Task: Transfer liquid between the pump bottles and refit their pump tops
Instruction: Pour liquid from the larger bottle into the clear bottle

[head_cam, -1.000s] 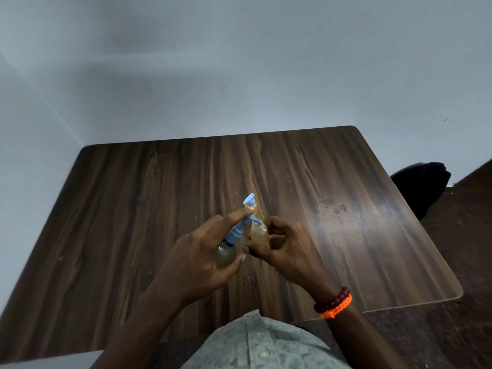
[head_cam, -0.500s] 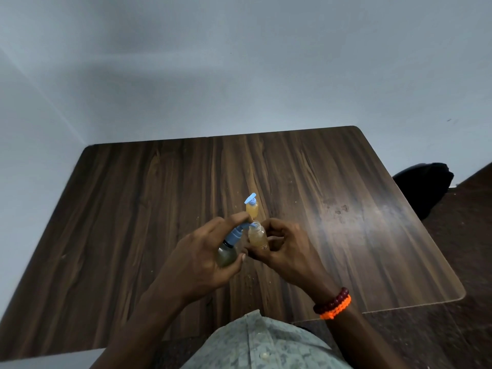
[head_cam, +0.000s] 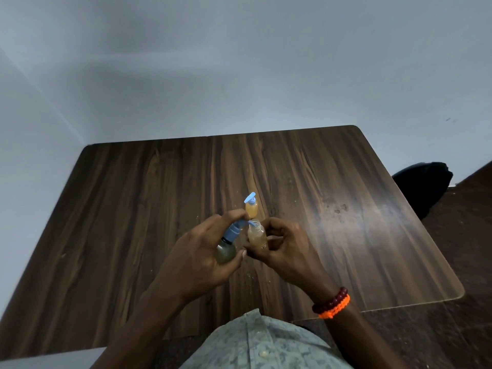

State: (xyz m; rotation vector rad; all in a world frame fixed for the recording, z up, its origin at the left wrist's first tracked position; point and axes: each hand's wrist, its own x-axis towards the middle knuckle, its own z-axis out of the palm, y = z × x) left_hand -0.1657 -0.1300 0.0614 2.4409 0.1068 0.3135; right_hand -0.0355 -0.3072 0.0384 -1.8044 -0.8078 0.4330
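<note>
Since a second ago the left forefinger has curled down from pointing and now presses the blue pump head [head_cam: 235, 227], and the nozzle tip has come right over the mouth of the open amber bottle [head_cam: 257, 235].

The left hand [head_cam: 202, 258] wraps the greenish pump bottle [head_cam: 225, 252], thumb under its belly, forefinger on top of the pump. The right hand [head_cam: 283, 249] pinches the open amber bottle between thumb and curled fingers, just right of the pump bottle and all but touching it. Both are held above the wooden table [head_cam: 346, 235], near its middle.

To pump well, I judge — keep the spout centred over that narrow neck, hold the amber bottle upright and steady, and press in short, full strokes so nothing dribbles down the side.

Beyond the amber bottle, a third small orange bottle with a blue flip cap [head_cam: 251, 207] stands on the table. A small label shows low on the amber bottle — too tiny to read. No brand is legible anywhere.
</note>
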